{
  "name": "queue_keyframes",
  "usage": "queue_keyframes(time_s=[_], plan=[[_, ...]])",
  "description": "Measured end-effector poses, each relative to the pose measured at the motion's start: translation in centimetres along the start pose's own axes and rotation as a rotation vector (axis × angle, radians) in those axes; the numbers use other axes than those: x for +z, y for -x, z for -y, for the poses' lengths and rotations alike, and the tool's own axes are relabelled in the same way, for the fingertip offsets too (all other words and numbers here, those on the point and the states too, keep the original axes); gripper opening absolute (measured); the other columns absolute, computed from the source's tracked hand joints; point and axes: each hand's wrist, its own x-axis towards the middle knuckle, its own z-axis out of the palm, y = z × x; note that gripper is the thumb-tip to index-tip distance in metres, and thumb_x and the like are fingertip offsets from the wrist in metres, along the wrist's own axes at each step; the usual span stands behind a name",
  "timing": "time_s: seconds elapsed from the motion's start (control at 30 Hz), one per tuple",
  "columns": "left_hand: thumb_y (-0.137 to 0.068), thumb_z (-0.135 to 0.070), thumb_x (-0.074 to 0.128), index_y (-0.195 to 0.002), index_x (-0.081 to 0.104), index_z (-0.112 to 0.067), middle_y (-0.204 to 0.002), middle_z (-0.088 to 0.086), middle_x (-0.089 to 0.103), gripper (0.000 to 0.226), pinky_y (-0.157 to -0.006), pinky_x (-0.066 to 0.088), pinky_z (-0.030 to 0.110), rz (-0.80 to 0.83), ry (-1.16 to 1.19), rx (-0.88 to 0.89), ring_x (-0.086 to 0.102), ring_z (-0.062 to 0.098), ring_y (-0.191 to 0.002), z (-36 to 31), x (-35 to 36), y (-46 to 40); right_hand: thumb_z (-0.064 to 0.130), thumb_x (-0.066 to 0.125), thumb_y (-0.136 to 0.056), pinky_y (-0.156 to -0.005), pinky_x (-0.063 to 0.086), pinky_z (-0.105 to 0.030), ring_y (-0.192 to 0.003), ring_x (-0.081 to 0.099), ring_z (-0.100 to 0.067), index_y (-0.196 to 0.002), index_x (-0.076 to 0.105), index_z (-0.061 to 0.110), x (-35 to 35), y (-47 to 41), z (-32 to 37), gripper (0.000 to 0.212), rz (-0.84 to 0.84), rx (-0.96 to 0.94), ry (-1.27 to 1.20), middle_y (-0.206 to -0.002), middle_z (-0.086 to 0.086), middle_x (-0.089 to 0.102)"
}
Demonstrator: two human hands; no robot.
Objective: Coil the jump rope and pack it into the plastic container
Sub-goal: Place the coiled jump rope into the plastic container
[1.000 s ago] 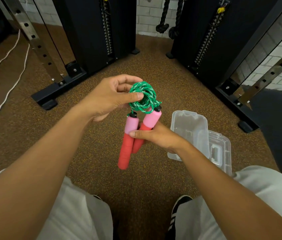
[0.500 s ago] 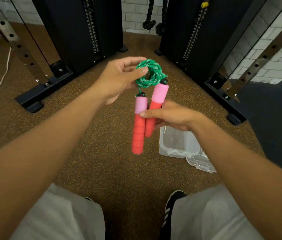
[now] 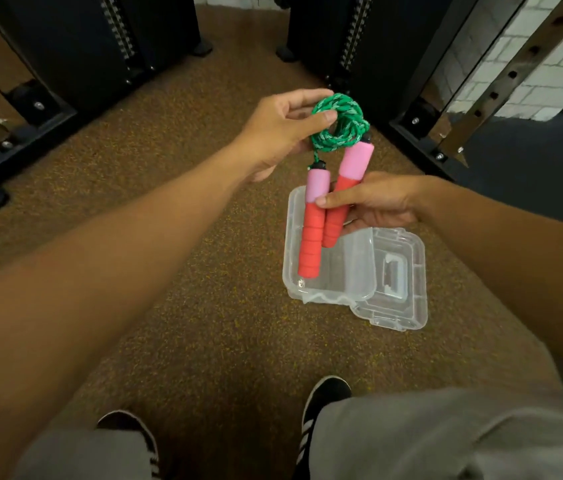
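Container (image 3: 328, 289) mouth open; lid (image 3: 397, 271) flanks right.

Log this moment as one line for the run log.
stage: coiled, unpacked | left hand: pinches rope coil | right hand: holds handles | container: open, on floor

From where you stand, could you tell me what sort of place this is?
Most likely a gym. Black weight-stack machines stand ahead on speckled rubber flooring, with a perforated steel rack upright at the right. The left hand and right hand hold a jump rope over a plastic container.
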Motion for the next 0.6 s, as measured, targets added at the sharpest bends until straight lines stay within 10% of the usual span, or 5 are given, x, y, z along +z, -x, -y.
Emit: queue_keyframes(time_s=[0.37,0.6], plan=[[-0.098,0.000,0.062,-0.137,0.057,-0.004,-0.108,0.008,0.070,0.040,-0.080,0.059,0.023,0.051,-0.054,-0.286,0.068,0.008,-0.090,15.4,2.0,-6.4,0.021,0.075,-0.091,-0.087,0.059,-0.036,-0.107,0.072,-0.023,-0.130,0.063,0.008,-2.5,-10.4,-13.1,0.043,-0.163,0.152,-0.158,-0.123,-0.013,0.073],[-0.088,-0.013,0.074,-0.128,0.069,-0.014,-0.114,0.008,0.074,0.040,-0.097,0.057,0.040,0.060,-0.576,-0.290,0.070,0.022,-0.106,20.6,1.3,-9.0,0.021,0.077,-0.089,-0.092,0.058,-0.043,-0.103,0.072,-0.026,-0.125,0.064,0.012,-1.5,-15.0,-16.9,0.039,-0.153,0.333,-0.264,-0.114,-0.007,0.075]])
